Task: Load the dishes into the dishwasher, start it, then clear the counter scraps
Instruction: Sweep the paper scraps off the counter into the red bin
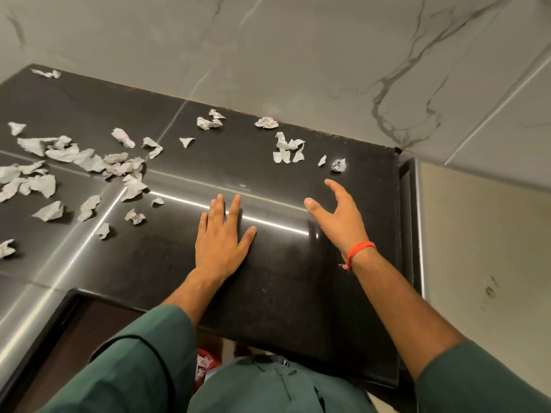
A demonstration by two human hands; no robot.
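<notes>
Torn and crumpled paper scraps are lying scattered across the glossy black counter, thickest toward its left side, with a smaller cluster and a small balled piece sitting near the back right corner. A person in green sleeves is leaning over the counter: the left hand is resting flat on the surface, fingers straight and spread, holding nothing, while the right hand, an orange thread bracelet at its wrist, is hovering open just short of the balled piece. A grey marble-veined wall is rising behind.
</notes>
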